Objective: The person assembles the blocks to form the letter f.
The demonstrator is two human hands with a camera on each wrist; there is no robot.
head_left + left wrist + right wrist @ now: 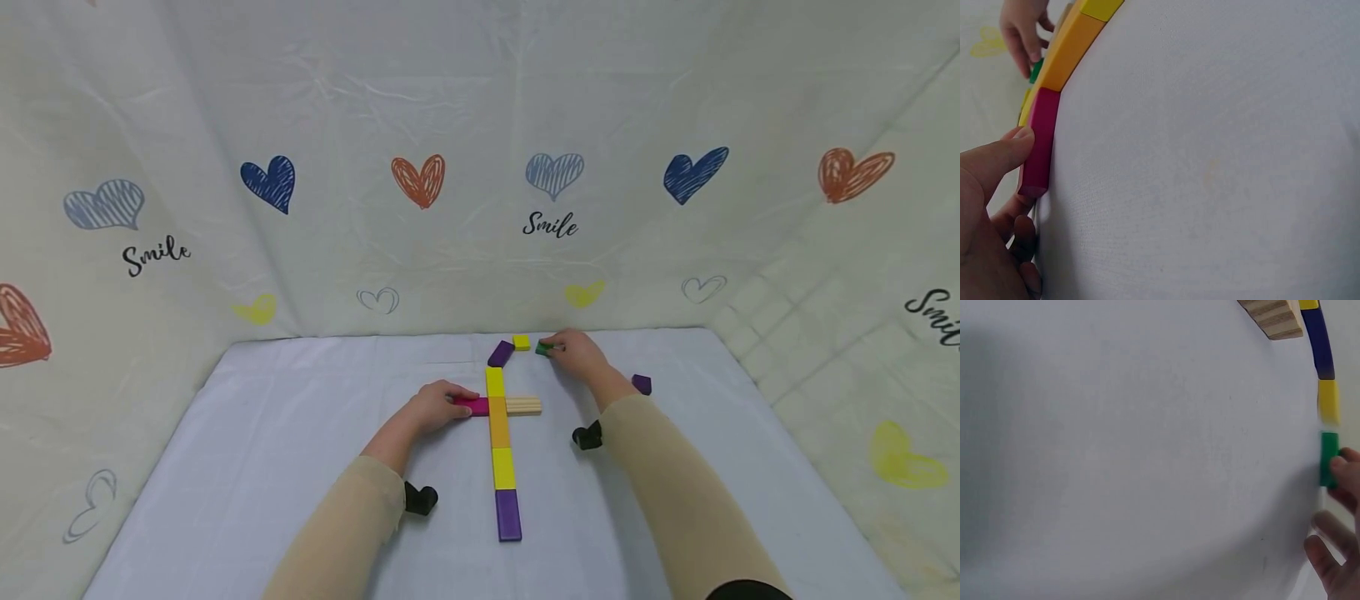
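Note:
My left hand (435, 407) pinches a magenta block (477, 407) between thumb and fingers, its inner end against the orange block (498, 422) in a row. That row also has a yellow block (495, 381) above the orange one, another yellow block (504, 468) below it and a purple block (508, 515) at the near end. Striped wooden blocks (523, 406) stick out to the right. Past the far end, a slanted purple block (501, 353) leads to a small yellow block (521, 342). My right hand (576, 352) pinches a green block (1329, 456), a narrow gap from that yellow one.
Near my right forearm lies a loose dark purple block (641, 384). White cloth (300, 467) covers the table, and a heart-printed sheet (465, 83) hangs behind its far edge. Black wrist-worn pieces (422, 499) jut from both sleeves.

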